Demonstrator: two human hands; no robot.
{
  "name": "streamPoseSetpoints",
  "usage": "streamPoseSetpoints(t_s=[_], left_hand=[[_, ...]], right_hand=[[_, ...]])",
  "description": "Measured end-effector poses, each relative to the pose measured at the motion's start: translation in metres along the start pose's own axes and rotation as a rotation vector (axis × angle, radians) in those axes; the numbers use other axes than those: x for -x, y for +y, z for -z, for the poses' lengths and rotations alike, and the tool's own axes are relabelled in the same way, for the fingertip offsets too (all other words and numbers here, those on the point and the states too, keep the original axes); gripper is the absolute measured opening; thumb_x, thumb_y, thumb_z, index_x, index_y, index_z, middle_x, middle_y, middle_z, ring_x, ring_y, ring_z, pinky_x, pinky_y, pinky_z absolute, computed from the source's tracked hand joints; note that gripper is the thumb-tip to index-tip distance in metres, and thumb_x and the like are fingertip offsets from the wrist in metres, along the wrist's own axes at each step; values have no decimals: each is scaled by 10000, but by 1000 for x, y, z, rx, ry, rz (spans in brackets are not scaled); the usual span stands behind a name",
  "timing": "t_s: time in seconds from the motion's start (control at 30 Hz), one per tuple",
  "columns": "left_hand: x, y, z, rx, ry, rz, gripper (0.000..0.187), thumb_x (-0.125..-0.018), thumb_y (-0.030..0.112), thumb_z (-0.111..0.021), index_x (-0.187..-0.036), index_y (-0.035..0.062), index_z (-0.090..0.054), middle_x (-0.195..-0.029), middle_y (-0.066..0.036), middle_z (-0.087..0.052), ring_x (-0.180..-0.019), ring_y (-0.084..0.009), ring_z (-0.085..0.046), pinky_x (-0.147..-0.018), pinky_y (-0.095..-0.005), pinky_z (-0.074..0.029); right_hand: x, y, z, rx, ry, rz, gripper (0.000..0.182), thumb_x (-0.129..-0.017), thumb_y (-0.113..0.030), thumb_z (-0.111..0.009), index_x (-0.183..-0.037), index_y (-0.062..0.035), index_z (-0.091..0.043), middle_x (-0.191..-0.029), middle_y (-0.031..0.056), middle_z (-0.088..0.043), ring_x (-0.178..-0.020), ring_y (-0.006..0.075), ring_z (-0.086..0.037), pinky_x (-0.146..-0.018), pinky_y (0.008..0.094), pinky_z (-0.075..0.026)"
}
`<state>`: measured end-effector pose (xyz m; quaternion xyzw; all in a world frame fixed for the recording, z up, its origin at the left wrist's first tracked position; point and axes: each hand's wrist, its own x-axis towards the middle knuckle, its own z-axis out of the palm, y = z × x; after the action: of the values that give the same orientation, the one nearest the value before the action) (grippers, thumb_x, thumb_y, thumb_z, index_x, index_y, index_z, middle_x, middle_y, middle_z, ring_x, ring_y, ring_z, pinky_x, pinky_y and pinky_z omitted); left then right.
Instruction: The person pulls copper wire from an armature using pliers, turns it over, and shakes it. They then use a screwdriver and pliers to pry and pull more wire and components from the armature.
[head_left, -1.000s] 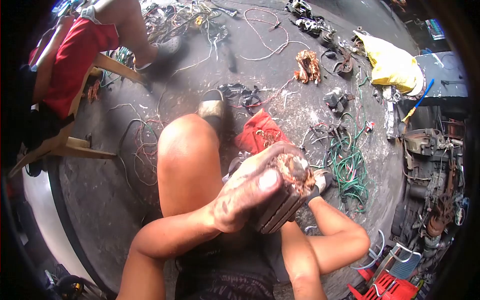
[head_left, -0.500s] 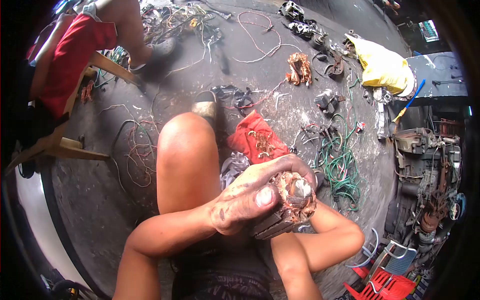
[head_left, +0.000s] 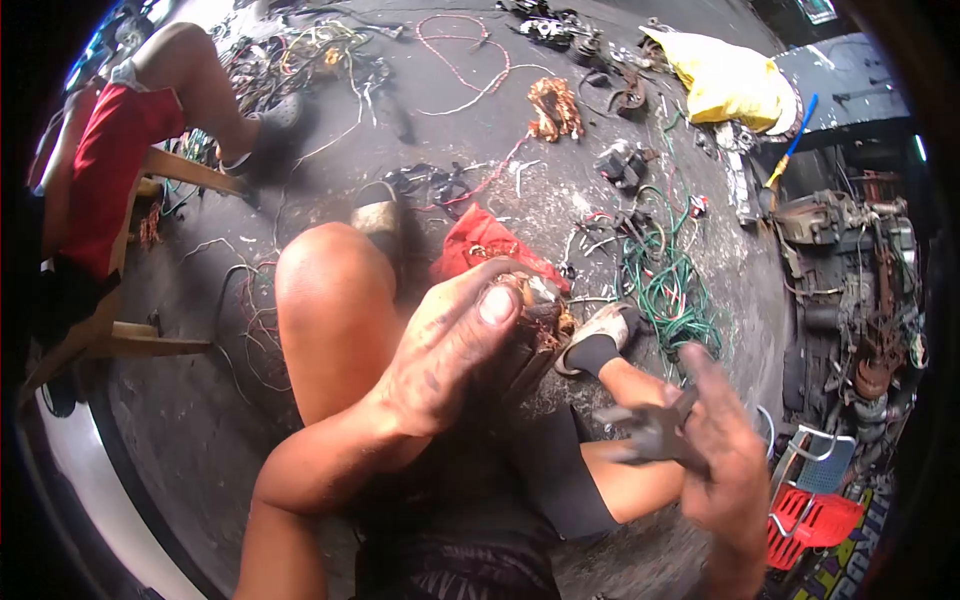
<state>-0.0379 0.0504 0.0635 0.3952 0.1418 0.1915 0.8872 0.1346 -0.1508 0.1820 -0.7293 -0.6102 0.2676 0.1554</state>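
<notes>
— While we look down at our lap, where do we have the dark block point(head_left: 530, 340)?

— In our left hand point(head_left: 445, 350), raised in front of us, with the block's ragged, copper-coloured end facing up and to the right. Our fingers are wrapped around it, and our thumb presses along the near side.

— And our right hand point(head_left: 730, 450)?

— Well apart from the block, over to the right above our bent leg. A dark grey piece point(head_left: 655, 425) shows at its fingers, but it is so blurred that we cannot tell whether we are pinching it.

— What do we see just past the block?

— A red cloth point(head_left: 470, 240) on the floor point(head_left: 190, 430), and the pale shoe point(head_left: 598, 338) on our foot. Near the shoe lies a tangle of green wires point(head_left: 672, 300).

— And farther out?

— A copper-coloured bundle point(head_left: 555, 108) lies ahead of us, and a yellow sack point(head_left: 725, 80) sits at the upper right. Greasy machinery point(head_left: 860, 290) lines our right side; over on our left, a person in red point(head_left: 115, 170) is by a wooden seat point(head_left: 195, 172).
</notes>
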Motion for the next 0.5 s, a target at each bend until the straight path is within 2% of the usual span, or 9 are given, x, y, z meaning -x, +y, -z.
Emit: streamPoseSetpoints(t_s=[0.07,0.1,0.17,0.2,0.27,0.3,0.33,0.43,0.5], left_hand=[[-2,-2,-3,-44,-12,-9,561,-938,520,-514,-1107,-11,-578,-900,-64,-620,-829,-133,-552,-757,-286,-443],[-3,-3,-4,-86,-10,-23,552,-941,513,-513,-1100,-12,-579,-886,-58,-618,-815,-133,-549,-747,-288,-443],[-5,-3,-4,-140,-22,-33,542,-948,503,-510,-1091,-16,-578,-872,-62,-613,-802,-137,-546,-738,-294,-443],[-5,-4,-4,-194,-23,-48,533,-954,492,-506,-1083,-20,-577,-857,-65,-609,-790,-141,-543,-729,-300,-442],[-6,-7,-6,-259,7,-82,515,-958,472,-513,-1077,-25,-574,-838,-77,-603,-776,-145,-543,-718,-309,-442],[-7,-8,-6,-326,39,-121,497,-962,452,-520,-1071,-30,-571,-819,-89,-597,-762,-150,-542,-707,-317,-441],[-7,-5,-6,-326,34,-117,497,-962,452,-520,-1071,-30,-571,-819,-89,-597,-762,-150,-542,-707,-317,-441],[-6,1,-8,-409,13,-58,444,-970,396,-534,-1057,-39,-563,-783,-107,-585,-739,-156,-542,-692,-328,-442],[-8,-1,-11,-494,22,-185,416,-971,372,-546,-1045,-38,-563,-771,-107,-584,-723,-155,-540,-683,-327,-441]], right_hand=[[-4,-20,19,534,12,-8,396,-811,-40,-587,-1188,77,-570,-1435,309,-402,-1315,502,-410,-1069,621,-307],[-7,-25,25,536,18,-18,396,-811,-40,-587,-1188,77,-570,-1435,309,-402,-1315,502,-410,-1069,621,-307],[-13,-32,36,770,-93,-96,295,-851,-27,-530,-1112,94,-599,-1479,298,-345,-1387,477,-310,-1091,676,-194],[-15,-38,42,770,-95,-102,295,-851,-27,-530,-1112,94,-599,-1479,298,-345,-1387,477,-310,-1091,676,-194],[-18,-49,50,927,-218,-111,471,-825,67,-500,-1287,-3,-445,-1503,296,-311,-1384,497,-307,-1106,667,-178],[-20,-52,51,967,-215,-120,418,-806,69,-513,-1220,25,-493,-1508,290,-304,-1392,488,-297,-1105,669,-178],[-21,-56,54,965,-215,-126,418,-806,69,-513,-1220,25,-493,-1508,290,-304,-1392,488,-297,-1105,669,-178],[-25,-70,57,1075,-224,-198,272,-782,53,-548,-1051,93,-556,-1504,287,-304,-1404,468,-285,-1105,670,-182],[-29,-77,59,1107,-240,-185,266,-793,40,-552,-1053,94,-556,-1498,287,-313,-1402,463,-291,-1106,669,-185]])
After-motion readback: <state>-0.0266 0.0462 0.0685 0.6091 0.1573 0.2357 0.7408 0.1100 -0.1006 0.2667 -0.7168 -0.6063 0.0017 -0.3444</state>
